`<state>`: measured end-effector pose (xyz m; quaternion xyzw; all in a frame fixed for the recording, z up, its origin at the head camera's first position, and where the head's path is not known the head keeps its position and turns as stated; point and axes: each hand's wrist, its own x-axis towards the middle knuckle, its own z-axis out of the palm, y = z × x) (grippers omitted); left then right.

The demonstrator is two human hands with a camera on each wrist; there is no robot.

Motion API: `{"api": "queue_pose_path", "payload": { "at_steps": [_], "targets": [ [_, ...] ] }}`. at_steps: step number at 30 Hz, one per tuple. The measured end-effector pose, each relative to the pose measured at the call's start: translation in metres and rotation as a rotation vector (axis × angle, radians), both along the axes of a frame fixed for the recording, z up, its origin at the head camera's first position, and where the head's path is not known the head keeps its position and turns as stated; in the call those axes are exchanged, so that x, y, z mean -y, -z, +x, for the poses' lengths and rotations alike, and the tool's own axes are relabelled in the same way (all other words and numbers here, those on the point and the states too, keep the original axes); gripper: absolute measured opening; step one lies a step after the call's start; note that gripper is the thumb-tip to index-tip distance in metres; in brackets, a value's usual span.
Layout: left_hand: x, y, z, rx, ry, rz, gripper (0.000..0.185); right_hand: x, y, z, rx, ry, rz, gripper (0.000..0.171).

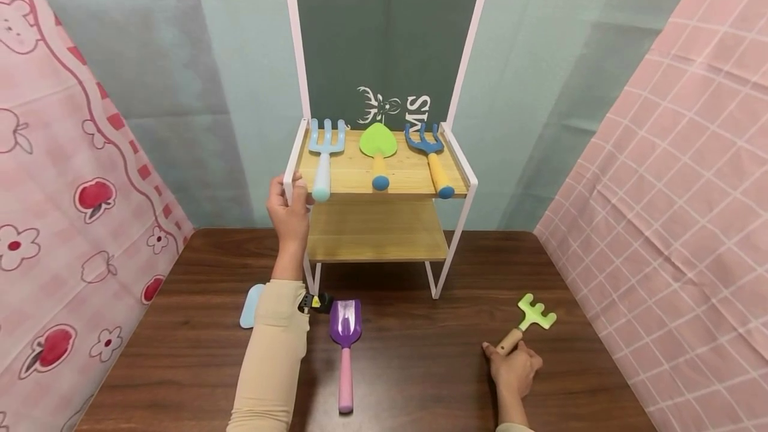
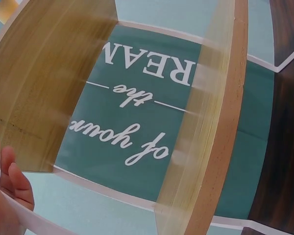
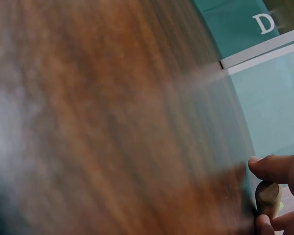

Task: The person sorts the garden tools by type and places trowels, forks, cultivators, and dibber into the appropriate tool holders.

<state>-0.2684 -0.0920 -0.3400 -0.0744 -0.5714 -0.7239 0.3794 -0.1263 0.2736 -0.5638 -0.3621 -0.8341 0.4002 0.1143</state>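
Dark wood table (image 1: pixel 420 365), pastel drapes behind. Right hand (image 1: pixel 514 371) curled round wooden handle of green rake (image 1: pixel 528 322), low on table, right. Likely light, stiff; handle best. Left hand (image 1: pixel 290 209) grips shelf (image 1: pixel 298 152) corner post.

Toy garden tools: six. Forks/rakes: three (image 1: pixel 326 152) (image 1: pixel 429 152) (image 1: pixel 528 322). Shovels: two (image 1: pixel 378 149) (image 1: pixel 345 345). One pale blue piece (image 1: pixel 249 305), partly hidden. Shelf unit (image 1: pixel 456 152): one, two boards.

A long beige sleeve (image 1: pixel 271 359) is worn on the left arm, ending at the wrist. A small black and yellow device (image 1: pixel 315 302) is strapped at that wrist. Both hands are bare. At the right wrist, only a sliver of beige cuff (image 1: pixel 515 427) is seen.
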Motion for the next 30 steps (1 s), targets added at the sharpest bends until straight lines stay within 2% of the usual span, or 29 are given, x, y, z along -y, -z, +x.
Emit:
{"api": "queue_pose_path", "payload": {
  "at_steps": [4,10,16,23,30],
  "targets": [
    [-0.001,-0.004,0.004,0.005,0.003,-0.001,0.022,-0.003,0.0,0.001,-0.026,-0.001,-0.01,0.076],
    [-0.001,-0.003,0.004,-0.002,-0.001,-0.003,0.023,-0.008,0.002,0.004,-0.092,0.009,0.019,0.063],
    [-0.002,-0.003,0.003,0.002,-0.001,0.001,0.023,-0.013,-0.001,0.01,-0.102,0.024,0.014,0.052],
    [-0.002,-0.003,0.003,0.006,0.004,0.001,0.025,-0.02,-0.007,0.019,-0.107,0.143,-0.062,0.047],
    [-0.002,-0.002,0.001,0.004,-0.003,0.005,0.024,-0.024,-0.01,0.022,-0.294,0.316,-0.061,0.041]
  ]
}}
